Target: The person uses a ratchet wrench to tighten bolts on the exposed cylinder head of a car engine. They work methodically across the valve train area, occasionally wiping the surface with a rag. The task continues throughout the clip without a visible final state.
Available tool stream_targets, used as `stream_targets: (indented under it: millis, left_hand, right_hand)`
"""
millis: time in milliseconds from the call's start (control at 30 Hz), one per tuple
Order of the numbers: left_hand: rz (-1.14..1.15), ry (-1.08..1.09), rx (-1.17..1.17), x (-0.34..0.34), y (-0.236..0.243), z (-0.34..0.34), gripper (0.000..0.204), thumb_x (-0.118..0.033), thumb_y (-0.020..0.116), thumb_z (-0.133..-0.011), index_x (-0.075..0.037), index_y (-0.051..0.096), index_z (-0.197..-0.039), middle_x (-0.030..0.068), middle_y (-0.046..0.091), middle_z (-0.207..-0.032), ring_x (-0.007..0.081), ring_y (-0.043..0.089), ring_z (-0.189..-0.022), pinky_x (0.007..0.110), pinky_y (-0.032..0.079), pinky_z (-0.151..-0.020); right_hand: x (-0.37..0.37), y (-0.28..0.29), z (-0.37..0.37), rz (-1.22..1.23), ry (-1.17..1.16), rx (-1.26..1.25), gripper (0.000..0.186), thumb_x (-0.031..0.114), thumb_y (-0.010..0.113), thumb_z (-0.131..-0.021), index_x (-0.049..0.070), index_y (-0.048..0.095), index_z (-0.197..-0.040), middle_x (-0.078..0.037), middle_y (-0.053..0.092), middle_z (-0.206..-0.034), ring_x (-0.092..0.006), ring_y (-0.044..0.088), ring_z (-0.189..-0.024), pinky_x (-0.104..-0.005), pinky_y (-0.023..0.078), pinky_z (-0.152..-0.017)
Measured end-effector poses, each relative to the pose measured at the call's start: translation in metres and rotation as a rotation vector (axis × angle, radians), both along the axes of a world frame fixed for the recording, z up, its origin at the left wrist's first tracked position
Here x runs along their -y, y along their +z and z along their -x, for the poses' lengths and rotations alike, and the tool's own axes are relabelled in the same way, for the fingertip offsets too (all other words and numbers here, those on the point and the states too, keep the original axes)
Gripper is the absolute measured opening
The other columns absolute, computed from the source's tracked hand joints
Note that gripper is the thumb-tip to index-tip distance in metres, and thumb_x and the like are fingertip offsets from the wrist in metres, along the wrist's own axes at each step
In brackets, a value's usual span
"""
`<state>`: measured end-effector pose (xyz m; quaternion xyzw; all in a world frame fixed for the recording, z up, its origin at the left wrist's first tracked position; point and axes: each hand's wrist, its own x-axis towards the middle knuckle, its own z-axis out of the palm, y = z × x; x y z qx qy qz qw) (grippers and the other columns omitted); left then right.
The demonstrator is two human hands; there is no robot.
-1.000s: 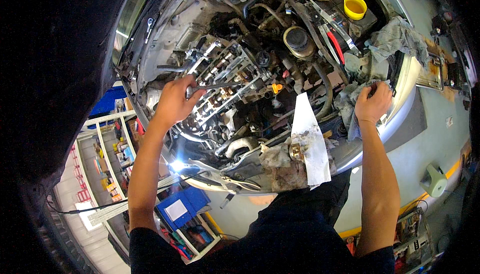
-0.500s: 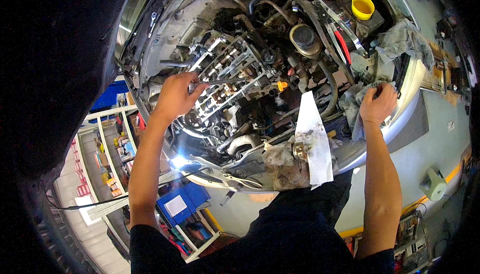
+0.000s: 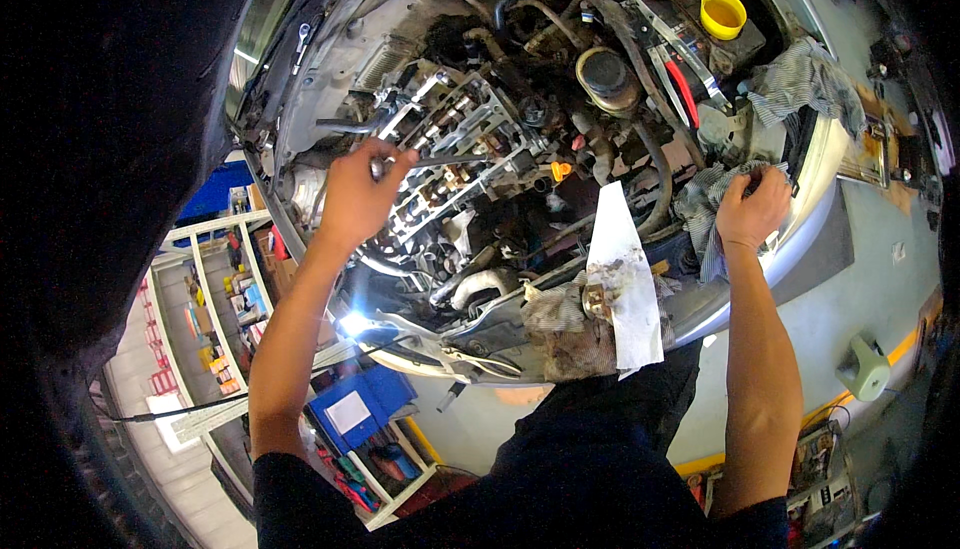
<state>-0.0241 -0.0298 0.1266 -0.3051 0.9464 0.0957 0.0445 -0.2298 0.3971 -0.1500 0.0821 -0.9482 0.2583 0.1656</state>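
My left hand (image 3: 362,194) is closed around the near end of a long metal wrench (image 3: 450,160). The tool lies almost level across the open top of the engine (image 3: 455,144), above its exposed camshafts, and its rounded end shows by my thumb. Over at the right front edge of the engine bay, my right hand (image 3: 755,207) rests with bent fingers on a grey striped rag (image 3: 706,211), apparently gripping it. A white paper strip (image 3: 628,289) with dark smudges hangs over the front edge, beside a small metal part (image 3: 596,300) on a stained cloth (image 3: 555,324).
Red-handled pliers (image 3: 682,92) and a yellow cup of amber liquid (image 3: 722,15) sit at the far right. Another striped rag (image 3: 808,84) lies nearby. A bright lamp (image 3: 353,324) shines at the front left, near pliers (image 3: 480,361). A shelf cart (image 3: 215,299) stands left.
My left hand has shifted slightly, turning a little at the wrist, with the wrench still in it. My right hand stays on the rag. The whole view has moved very slightly.
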Motion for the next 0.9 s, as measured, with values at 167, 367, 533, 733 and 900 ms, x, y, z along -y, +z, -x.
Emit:
stream_targets:
  millis: [167,367,533,733,900]
  left_hand:
    - [0.277,-0.648,0.081,0.031,0.006,-0.003,0.038,-0.041,0.078,-0.096,-0.006,0.068,-0.085,0.0173,0.073,-0.078,0.0397,0.07,-0.065,0.05,0.058,-0.061]
    - [0.023,-0.185,-0.075,0.008,-0.002,0.017,0.031,-0.033,0.082,-0.095,-0.005,0.07,-0.091,0.0164,0.07,-0.072,0.0405,0.067,-0.06,0.047,0.054,-0.062]
    - [0.133,-0.035,0.058,-0.011,0.001,0.019,0.036,-0.036,0.089,-0.089,-0.005,0.074,-0.098,0.0141,0.073,-0.071,0.0239,0.069,-0.059,0.04,0.054,-0.062]
    - [0.111,-0.267,0.002,0.023,0.0,-0.001,0.036,-0.034,0.09,-0.087,-0.004,0.071,-0.094,0.0159,0.069,-0.068,0.0264,0.066,-0.057,0.04,0.053,-0.063]
    - [0.02,0.032,0.089,0.004,0.021,0.015,0.035,-0.031,0.09,-0.086,-0.003,0.072,-0.095,0.018,0.069,-0.07,0.0297,0.066,-0.059,0.044,0.051,-0.063]
  right_hand:
    - [0.004,0.002,0.0,0.011,0.012,-0.022,0.024,0.022,0.066,-0.087,0.004,0.062,-0.103,-0.016,0.065,-0.103,-0.0407,0.059,-0.101,-0.0532,0.046,-0.086]
    - [0.001,0.001,-0.001,-0.006,-0.013,-0.013,0.024,0.022,0.066,-0.087,0.004,0.061,-0.101,-0.016,0.064,-0.103,-0.0409,0.059,-0.101,-0.0534,0.045,-0.086]
    - [0.002,0.002,0.001,-0.002,-0.024,-0.014,0.023,0.022,0.066,-0.087,0.003,0.061,-0.1,-0.017,0.064,-0.104,-0.0412,0.059,-0.101,-0.0537,0.046,-0.086]
    - [0.005,0.002,0.0,0.016,-0.004,-0.014,0.023,0.02,0.067,-0.086,0.003,0.061,-0.1,-0.019,0.065,-0.101,-0.0426,0.059,-0.099,-0.0546,0.047,-0.086]
    - [-0.001,0.0,0.002,0.02,0.01,-0.018,0.02,0.015,0.069,-0.086,0.002,0.065,-0.1,-0.02,0.068,-0.099,-0.0433,0.062,-0.097,-0.0547,0.049,-0.085]
